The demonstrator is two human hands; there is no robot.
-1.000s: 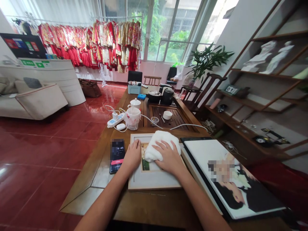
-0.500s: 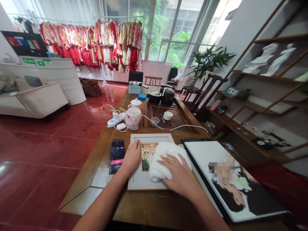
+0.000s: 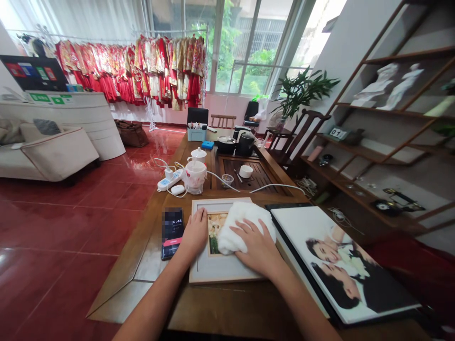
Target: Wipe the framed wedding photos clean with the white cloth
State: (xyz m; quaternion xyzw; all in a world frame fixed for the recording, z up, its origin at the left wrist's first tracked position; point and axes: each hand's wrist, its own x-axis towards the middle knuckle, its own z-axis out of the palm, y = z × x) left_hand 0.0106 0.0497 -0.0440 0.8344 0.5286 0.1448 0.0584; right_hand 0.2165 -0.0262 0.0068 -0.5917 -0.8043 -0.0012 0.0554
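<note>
A light wooden picture frame (image 3: 227,274) with a pale mat lies flat on the table, and a small picture (image 3: 213,232) shows in its middle. My left hand (image 3: 196,232) rests on the frame's left border, its fingers stretched out flat. Under my right hand (image 3: 258,248) is a bunched white towel (image 3: 232,227), pressed against the frame's right half. The fingers of that hand spread and curve over the towel, which covers part of the picture. Just left of my left hand lies a phone (image 3: 172,234) with its screen lit.
To the right lies a large photo panel (image 3: 295,227) on a dark board. Behind the frame stand a white mug (image 3: 195,176), a power strip (image 3: 169,180), a small white bowl (image 3: 246,171) and a black kettle (image 3: 245,143). A white cable (image 3: 277,185) crosses the table.
My right hand and the towel have slid slightly away from me and a little left over the frame. My left hand stays at the frame's left border.
</note>
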